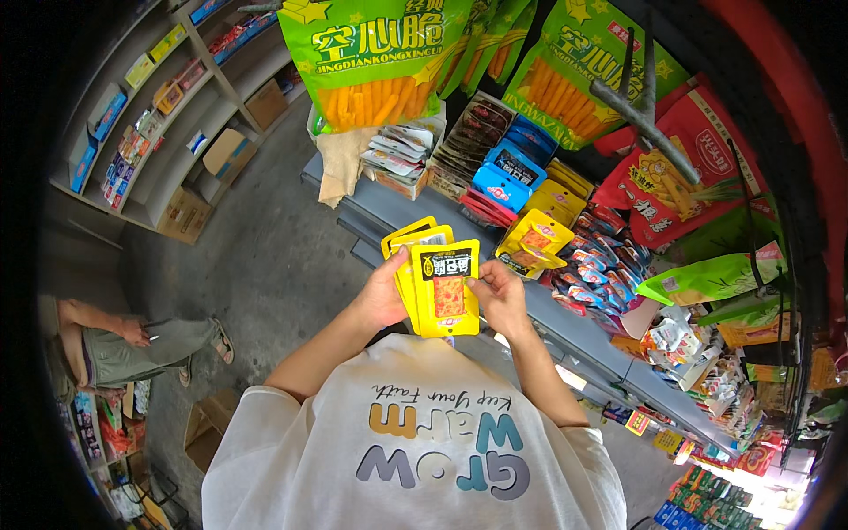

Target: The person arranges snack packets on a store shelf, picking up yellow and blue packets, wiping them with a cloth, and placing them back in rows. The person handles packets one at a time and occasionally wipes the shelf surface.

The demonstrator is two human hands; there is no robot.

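Several yellow snack packets are fanned out in front of my chest. My left hand grips the rear packets with the thumb over their left side. The front yellow packet, with a black panel and an orange-red food picture, overlaps them. Its right edge is pinched between the thumb and fingers of my right hand. Just beyond that hand, similar yellow packets stand at the front of a grey metal shelf. Blue packets and red packets stand behind them.
Large green snack bags hang above the shelf, near metal display hooks. A brown cloth drapes over the shelf's edge. Small wrapped snacks fill the right side. At left, a person's hand holds a cigarette near an open cardboard box.
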